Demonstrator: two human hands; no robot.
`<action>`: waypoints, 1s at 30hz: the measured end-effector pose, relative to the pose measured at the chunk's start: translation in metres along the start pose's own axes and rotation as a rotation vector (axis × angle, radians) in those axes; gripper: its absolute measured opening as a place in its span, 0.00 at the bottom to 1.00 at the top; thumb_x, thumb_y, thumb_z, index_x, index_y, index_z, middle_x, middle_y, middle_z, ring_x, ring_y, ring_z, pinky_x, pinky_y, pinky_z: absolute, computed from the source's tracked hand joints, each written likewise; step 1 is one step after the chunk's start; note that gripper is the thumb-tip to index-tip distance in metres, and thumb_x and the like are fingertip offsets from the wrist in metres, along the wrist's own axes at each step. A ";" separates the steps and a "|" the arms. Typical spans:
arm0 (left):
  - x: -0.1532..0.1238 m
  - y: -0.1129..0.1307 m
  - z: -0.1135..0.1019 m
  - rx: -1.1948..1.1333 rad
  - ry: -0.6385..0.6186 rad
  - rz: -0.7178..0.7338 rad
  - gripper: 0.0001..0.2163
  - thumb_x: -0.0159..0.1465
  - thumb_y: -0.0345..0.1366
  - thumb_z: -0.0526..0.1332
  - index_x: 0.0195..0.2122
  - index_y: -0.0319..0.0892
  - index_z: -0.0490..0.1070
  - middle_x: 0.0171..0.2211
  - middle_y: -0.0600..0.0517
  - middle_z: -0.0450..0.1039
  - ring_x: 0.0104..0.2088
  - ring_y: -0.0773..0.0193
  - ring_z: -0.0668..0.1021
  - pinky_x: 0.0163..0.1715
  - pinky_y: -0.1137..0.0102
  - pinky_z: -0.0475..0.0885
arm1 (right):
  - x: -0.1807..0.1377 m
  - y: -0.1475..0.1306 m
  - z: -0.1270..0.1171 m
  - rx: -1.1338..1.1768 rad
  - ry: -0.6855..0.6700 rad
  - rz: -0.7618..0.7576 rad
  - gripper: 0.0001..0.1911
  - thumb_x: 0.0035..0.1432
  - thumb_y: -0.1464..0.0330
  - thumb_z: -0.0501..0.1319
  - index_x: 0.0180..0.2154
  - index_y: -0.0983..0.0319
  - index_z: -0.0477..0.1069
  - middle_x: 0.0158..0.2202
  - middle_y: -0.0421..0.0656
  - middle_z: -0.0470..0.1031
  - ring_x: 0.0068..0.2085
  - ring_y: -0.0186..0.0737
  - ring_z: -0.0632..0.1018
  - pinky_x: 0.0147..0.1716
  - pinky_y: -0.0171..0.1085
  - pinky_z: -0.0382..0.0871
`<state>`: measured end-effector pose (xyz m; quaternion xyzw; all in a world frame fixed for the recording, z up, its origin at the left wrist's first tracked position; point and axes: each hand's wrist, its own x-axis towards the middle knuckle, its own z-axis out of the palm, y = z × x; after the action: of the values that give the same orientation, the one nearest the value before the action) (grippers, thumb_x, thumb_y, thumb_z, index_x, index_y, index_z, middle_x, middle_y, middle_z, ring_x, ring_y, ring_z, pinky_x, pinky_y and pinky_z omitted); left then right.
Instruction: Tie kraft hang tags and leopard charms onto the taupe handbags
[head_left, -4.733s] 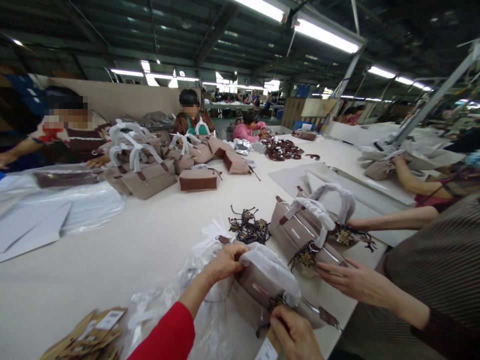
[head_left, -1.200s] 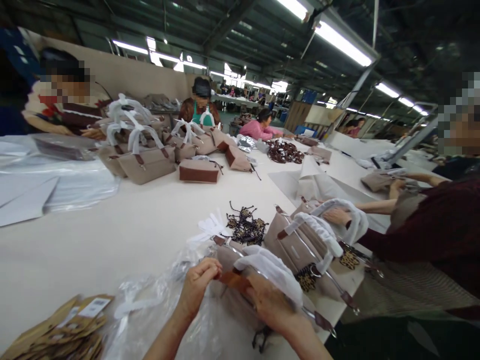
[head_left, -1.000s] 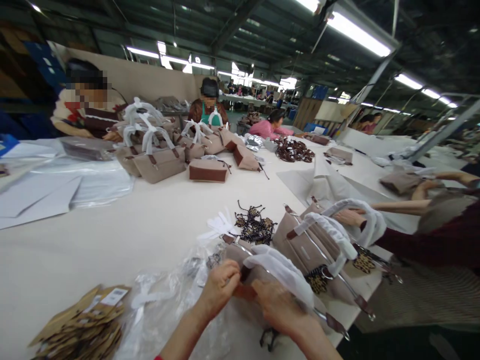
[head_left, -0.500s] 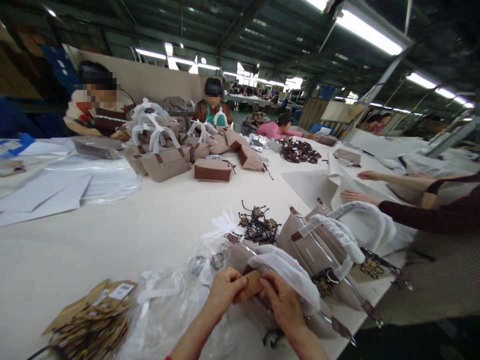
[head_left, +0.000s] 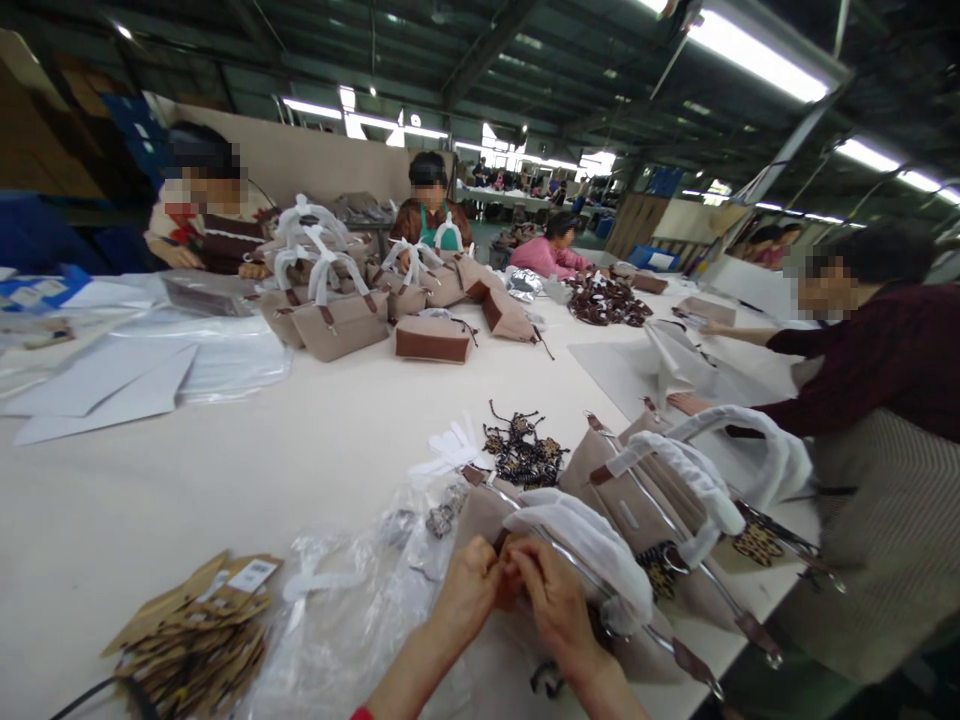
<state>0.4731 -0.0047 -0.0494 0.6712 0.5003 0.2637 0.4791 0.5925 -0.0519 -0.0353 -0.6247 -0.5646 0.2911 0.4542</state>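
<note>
My left hand (head_left: 474, 582) and my right hand (head_left: 553, 600) meet over the nearest beige handbag (head_left: 480, 515), fingertips pinched close together. Between them a small brown paper tag (head_left: 510, 598) shows, mostly covered by my fingers. What else the fingertips grip is too small to make out. White wrapping covers the handle (head_left: 581, 535) of this bag, just beyond my right hand. A heap of brown paper tags (head_left: 199, 640), some with white labels, lies to the left. Crumpled clear plastic (head_left: 330, 610) spreads between that heap and my left forearm.
More beige handbags (head_left: 630, 490) with wrapped handles stand at right, beside dark beaded charms (head_left: 525, 450) and white strips (head_left: 450, 447). A co-worker (head_left: 885, 350) leans in from the right over white sheets. Others sit beyond grouped bags (head_left: 341, 325); plastic sleeves (head_left: 240, 365) lie left.
My hands have drawn together, and the tag that was spread between them is now largely hidden. The co-worker at right has come further into view, with the sheet there shifted.
</note>
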 end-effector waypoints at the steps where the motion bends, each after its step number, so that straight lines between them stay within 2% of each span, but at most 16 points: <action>1: -0.001 0.000 -0.002 -0.003 0.001 0.008 0.11 0.51 0.32 0.55 0.15 0.43 0.54 0.18 0.58 0.56 0.23 0.66 0.65 0.24 0.71 0.58 | 0.001 0.000 0.001 0.028 0.005 0.030 0.10 0.58 0.62 0.54 0.30 0.59 0.69 0.25 0.39 0.73 0.29 0.37 0.74 0.33 0.35 0.68; 4: -0.005 -0.001 -0.014 -0.038 -0.003 0.047 0.06 0.48 0.33 0.59 0.18 0.42 0.62 0.22 0.56 0.62 0.26 0.64 0.68 0.26 0.70 0.62 | 0.004 0.002 0.003 0.126 0.021 0.119 0.11 0.55 0.60 0.57 0.27 0.59 0.68 0.21 0.37 0.72 0.25 0.36 0.74 0.29 0.35 0.69; 7: -0.009 0.001 -0.026 -0.100 -0.002 0.104 0.01 0.48 0.31 0.57 0.23 0.41 0.67 0.26 0.53 0.67 0.30 0.63 0.72 0.31 0.70 0.67 | 0.006 0.004 0.005 0.225 0.022 0.195 0.15 0.54 0.56 0.56 0.25 0.60 0.67 0.20 0.38 0.72 0.23 0.37 0.74 0.25 0.34 0.70; 10: -0.010 0.002 -0.030 -0.147 0.040 0.144 0.06 0.53 0.31 0.54 0.24 0.42 0.70 0.29 0.51 0.71 0.34 0.62 0.73 0.36 0.68 0.68 | 0.007 0.003 0.006 0.292 0.018 0.234 0.17 0.52 0.54 0.58 0.27 0.61 0.69 0.21 0.40 0.74 0.24 0.38 0.75 0.26 0.36 0.71; 13: -0.008 0.002 -0.024 -0.192 0.062 0.144 0.07 0.55 0.33 0.54 0.27 0.43 0.71 0.28 0.52 0.74 0.32 0.63 0.75 0.35 0.69 0.69 | 0.007 0.001 0.006 0.316 0.012 0.230 0.16 0.48 0.55 0.62 0.30 0.61 0.72 0.26 0.41 0.76 0.28 0.40 0.76 0.31 0.38 0.71; 18: -0.006 0.001 -0.013 -0.297 0.079 0.087 0.05 0.55 0.34 0.54 0.31 0.43 0.67 0.24 0.55 0.72 0.26 0.65 0.75 0.29 0.71 0.71 | 0.006 0.005 0.003 0.337 0.029 0.248 0.14 0.49 0.57 0.61 0.30 0.60 0.74 0.28 0.42 0.77 0.31 0.42 0.76 0.35 0.40 0.71; 23: -0.005 0.011 -0.012 -0.523 0.114 -0.017 0.13 0.53 0.36 0.54 0.39 0.43 0.55 0.21 0.60 0.68 0.21 0.67 0.74 0.24 0.72 0.71 | 0.005 0.008 0.004 0.450 0.013 0.299 0.15 0.50 0.56 0.61 0.33 0.60 0.74 0.29 0.42 0.77 0.31 0.41 0.77 0.34 0.41 0.73; 27: -0.005 0.017 -0.013 -0.588 0.122 -0.044 0.19 0.52 0.36 0.56 0.44 0.42 0.53 0.20 0.62 0.67 0.19 0.69 0.72 0.23 0.73 0.70 | 0.007 0.001 0.004 0.545 0.010 0.343 0.15 0.48 0.56 0.62 0.33 0.60 0.74 0.30 0.42 0.77 0.30 0.41 0.77 0.33 0.42 0.74; 30: -0.005 0.015 -0.013 -0.474 0.108 -0.001 0.13 0.54 0.38 0.53 0.40 0.42 0.58 0.20 0.60 0.67 0.20 0.68 0.72 0.23 0.72 0.70 | 0.008 -0.005 0.003 0.597 0.038 0.378 0.14 0.47 0.57 0.64 0.32 0.60 0.72 0.27 0.40 0.77 0.27 0.40 0.77 0.31 0.41 0.73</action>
<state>0.4662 -0.0052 -0.0297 0.5246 0.4500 0.4090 0.5959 0.5889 -0.0436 -0.0306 -0.5630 -0.3204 0.5106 0.5653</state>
